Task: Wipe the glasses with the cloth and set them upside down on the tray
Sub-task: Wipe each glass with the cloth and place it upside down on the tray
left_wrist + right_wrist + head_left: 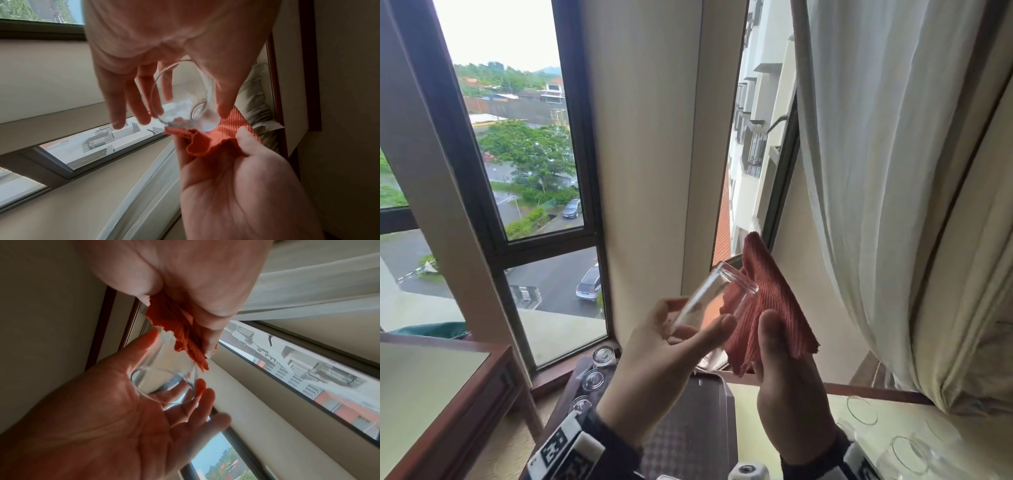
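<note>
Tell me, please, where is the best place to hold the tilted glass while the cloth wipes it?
Probably the closed base end, from the left, as the left hand holds the glass now: its open mouth points at the cloth, so that end stays free.

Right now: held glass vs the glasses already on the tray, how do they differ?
The held glass is up in the air, tilted, in the left hand; the tray glasses stand on the tray. The held glass touches the cloth, held by the right hand; the tray glasses touch no cloth. All are clear glass.
</note>
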`<action>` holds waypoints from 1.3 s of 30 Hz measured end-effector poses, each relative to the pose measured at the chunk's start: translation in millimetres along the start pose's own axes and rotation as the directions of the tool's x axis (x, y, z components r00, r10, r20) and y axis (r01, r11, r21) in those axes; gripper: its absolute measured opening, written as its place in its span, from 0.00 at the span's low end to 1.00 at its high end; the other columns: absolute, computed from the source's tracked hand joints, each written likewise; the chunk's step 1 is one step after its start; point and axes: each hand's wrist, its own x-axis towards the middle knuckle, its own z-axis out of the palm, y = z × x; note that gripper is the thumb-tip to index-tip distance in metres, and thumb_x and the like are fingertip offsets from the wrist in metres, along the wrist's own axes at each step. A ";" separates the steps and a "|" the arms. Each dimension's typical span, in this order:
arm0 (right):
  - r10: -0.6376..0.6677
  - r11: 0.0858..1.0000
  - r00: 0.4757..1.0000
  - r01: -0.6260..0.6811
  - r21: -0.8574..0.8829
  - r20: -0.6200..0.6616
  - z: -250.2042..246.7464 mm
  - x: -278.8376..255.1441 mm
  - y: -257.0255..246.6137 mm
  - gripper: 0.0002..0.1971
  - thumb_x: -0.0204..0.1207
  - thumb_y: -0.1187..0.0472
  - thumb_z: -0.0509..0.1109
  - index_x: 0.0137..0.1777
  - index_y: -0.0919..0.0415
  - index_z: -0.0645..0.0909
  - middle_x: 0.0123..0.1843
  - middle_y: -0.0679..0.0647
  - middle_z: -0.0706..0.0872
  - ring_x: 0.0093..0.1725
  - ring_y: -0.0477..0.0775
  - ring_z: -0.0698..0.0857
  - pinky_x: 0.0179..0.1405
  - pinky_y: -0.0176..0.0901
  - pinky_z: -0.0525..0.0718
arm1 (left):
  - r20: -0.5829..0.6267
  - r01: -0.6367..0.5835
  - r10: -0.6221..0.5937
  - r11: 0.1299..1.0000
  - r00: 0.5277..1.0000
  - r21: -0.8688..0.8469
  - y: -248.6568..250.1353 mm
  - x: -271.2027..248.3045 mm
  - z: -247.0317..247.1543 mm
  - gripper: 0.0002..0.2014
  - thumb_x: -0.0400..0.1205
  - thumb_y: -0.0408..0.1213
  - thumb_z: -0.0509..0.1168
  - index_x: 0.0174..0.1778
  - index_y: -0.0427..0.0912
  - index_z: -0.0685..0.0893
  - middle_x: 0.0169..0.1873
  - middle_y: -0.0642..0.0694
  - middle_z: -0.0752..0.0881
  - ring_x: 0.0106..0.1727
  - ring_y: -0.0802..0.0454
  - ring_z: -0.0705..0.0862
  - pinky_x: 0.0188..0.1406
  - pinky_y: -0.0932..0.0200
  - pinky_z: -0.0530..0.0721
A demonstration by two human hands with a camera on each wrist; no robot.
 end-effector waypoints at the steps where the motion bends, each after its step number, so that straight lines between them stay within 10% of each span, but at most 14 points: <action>1: -0.104 0.994 0.994 0.103 -0.032 -0.018 2.5 2.0 -4.3 0.21 0.87 0.40 0.60 0.72 0.50 0.79 0.69 0.38 0.87 0.75 0.46 0.81 0.71 0.37 0.80 | 0.089 0.025 -0.026 1.000 0.996 0.010 0.7 0.3 -0.4 0.35 0.63 0.65 0.85 0.64 0.54 0.87 0.48 0.43 0.96 0.52 0.44 0.96 0.65 0.33 0.90; 4: -0.363 0.911 0.931 0.365 -0.190 0.049 -1.0 5.5 2.6 0.24 0.89 0.62 0.55 0.84 0.55 0.66 0.84 0.43 0.73 0.84 0.48 0.70 0.82 0.41 0.69 | 0.196 0.093 -0.099 0.995 0.976 0.039 -0.3 -2.6 -0.4 0.29 0.71 0.58 0.83 0.65 0.49 0.88 0.50 0.42 0.96 0.55 0.45 0.96 0.68 0.37 0.89; 8: -0.385 0.890 0.908 0.412 -0.194 0.163 -0.2 2.8 3.7 0.23 0.90 0.62 0.54 0.84 0.62 0.67 0.86 0.52 0.70 0.86 0.54 0.67 0.84 0.50 0.68 | 0.228 0.188 -0.162 0.977 0.960 -0.096 1.5 -4.7 0.3 0.29 0.75 0.59 0.75 0.65 0.43 0.90 0.52 0.35 0.95 0.55 0.41 0.94 0.61 0.54 0.89; 12: -0.413 0.821 0.873 0.481 -0.308 0.261 2.3 -9.2 17.4 0.29 0.85 0.75 0.60 0.86 0.67 0.61 0.90 0.55 0.58 0.89 0.60 0.59 0.84 0.52 0.67 | 0.175 0.231 -0.183 0.920 0.967 -0.316 15.8 1.2 2.3 0.28 0.84 0.62 0.72 0.68 0.42 0.90 0.66 0.26 0.88 0.61 0.36 0.88 0.76 0.39 0.76; 17: -0.373 0.516 0.854 0.516 -0.684 0.363 2.0 -18.0 32.6 0.31 0.86 0.59 0.66 0.86 0.66 0.62 0.91 0.59 0.55 0.89 0.72 0.51 0.82 0.75 0.63 | 0.166 0.231 -0.174 0.869 0.971 -0.438 29.6 6.4 7.1 0.43 0.80 0.70 0.66 0.78 0.37 0.82 0.69 0.31 0.89 0.75 0.33 0.85 0.85 0.32 0.72; 23: -0.430 0.244 0.817 0.515 -0.821 0.385 1.3 -26.0 26.7 0.32 0.83 0.54 0.62 0.87 0.48 0.61 0.89 0.52 0.61 0.90 0.67 0.50 0.71 0.88 0.68 | 0.224 0.142 -0.049 0.895 0.973 -0.424 40.4 -6.2 17.4 0.28 0.85 0.60 0.67 0.62 0.36 0.90 0.62 0.32 0.92 0.68 0.37 0.90 0.70 0.44 0.81; 26: -0.394 0.286 0.865 0.437 -0.853 0.311 3.3 -26.9 16.1 0.29 0.87 0.49 0.55 0.88 0.42 0.58 0.90 0.45 0.58 0.90 0.63 0.52 0.74 0.84 0.67 | 0.174 0.042 0.024 0.928 0.984 -0.369 33.6 -6.7 18.7 0.33 0.81 0.56 0.71 0.68 0.29 0.85 0.66 0.24 0.87 0.70 0.30 0.87 0.71 0.43 0.84; 31: -0.306 0.299 0.925 0.320 -0.899 0.227 9.4 -32.8 15.2 0.29 0.87 0.45 0.48 0.88 0.44 0.60 0.91 0.43 0.56 0.89 0.70 0.54 0.76 0.78 0.69 | 0.191 0.000 0.064 0.948 0.980 -0.318 28.2 -8.3 19.9 0.24 0.77 0.48 0.75 0.66 0.37 0.89 0.58 0.33 0.93 0.56 0.46 0.94 0.48 0.63 0.90; 39: -0.487 0.549 0.864 0.417 -0.724 0.128 -5.1 -39.2 16.2 0.21 0.87 0.49 0.62 0.76 0.53 0.81 0.77 0.44 0.81 0.69 0.56 0.86 0.60 0.59 0.89 | 0.220 0.231 -0.169 0.926 0.961 -0.298 28.1 -3.3 16.9 0.30 0.82 0.61 0.66 0.68 0.39 0.90 0.60 0.39 0.94 0.67 0.39 0.90 0.74 0.46 0.78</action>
